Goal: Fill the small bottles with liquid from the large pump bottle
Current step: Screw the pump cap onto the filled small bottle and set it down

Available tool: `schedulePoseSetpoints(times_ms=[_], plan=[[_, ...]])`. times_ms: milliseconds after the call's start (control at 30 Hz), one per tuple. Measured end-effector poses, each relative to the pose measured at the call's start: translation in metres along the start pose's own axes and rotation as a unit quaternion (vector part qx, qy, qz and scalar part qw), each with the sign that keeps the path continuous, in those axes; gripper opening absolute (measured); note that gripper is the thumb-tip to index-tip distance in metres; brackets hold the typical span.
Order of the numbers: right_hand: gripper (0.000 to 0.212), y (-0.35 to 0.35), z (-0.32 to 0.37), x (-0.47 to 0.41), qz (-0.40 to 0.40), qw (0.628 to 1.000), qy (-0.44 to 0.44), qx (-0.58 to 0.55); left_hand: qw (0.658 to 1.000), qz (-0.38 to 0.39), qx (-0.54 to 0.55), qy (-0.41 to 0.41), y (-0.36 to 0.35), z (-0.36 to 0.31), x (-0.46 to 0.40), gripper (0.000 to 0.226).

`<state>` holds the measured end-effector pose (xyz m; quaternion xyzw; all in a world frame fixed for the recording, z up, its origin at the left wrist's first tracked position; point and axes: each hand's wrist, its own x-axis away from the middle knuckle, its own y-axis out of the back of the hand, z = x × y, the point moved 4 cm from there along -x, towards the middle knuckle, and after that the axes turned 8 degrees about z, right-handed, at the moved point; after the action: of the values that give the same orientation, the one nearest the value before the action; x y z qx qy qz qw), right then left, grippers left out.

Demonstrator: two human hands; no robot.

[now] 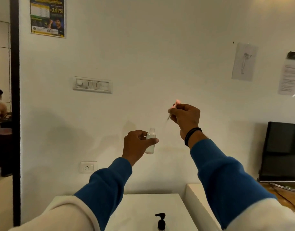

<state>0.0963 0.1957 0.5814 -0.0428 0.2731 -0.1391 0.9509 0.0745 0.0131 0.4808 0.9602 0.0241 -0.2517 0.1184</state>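
Your left hand [136,144] grips a small clear bottle [150,141], uncapped, upright, with whitish liquid inside. Your right hand [185,119] pinches its pink-topped spray cap [174,107] above it. The black pump [161,220] stands on the white table [140,212] below.

Left hand: my left hand [136,144] grips a small clear bottle [150,140], upright, neck uncapped.
Right hand: my right hand [185,117] pinches a pink-topped sprayer cap [174,108], raised above and right of the bottle, apart from it.
Table: a black pump bottle [161,221] stands on the white table [136,214] below.
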Motion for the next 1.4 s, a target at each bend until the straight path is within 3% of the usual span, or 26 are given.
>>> schedulePoseSetpoints(times_ms=[467, 867, 1400], plan=[[0.018, 0.028, 0.030, -0.006, 0.016, 0.998, 0.050, -0.039, 0.999, 0.021, -0.007, -0.039, -0.040, -0.032, -0.007, 0.043], [0.016, 0.033, 0.037, -0.001, 0.016, 0.983, 0.144, 0.115, 0.998, 0.032, -0.006, -0.057, -0.053, -0.044, -0.005, 0.047], [0.023, 0.034, 0.007, 0.009, 0.064, 0.973, 0.095, 0.199, 0.997, 0.039, 0.022, -0.061, -0.060, -0.054, -0.002, 0.044]])
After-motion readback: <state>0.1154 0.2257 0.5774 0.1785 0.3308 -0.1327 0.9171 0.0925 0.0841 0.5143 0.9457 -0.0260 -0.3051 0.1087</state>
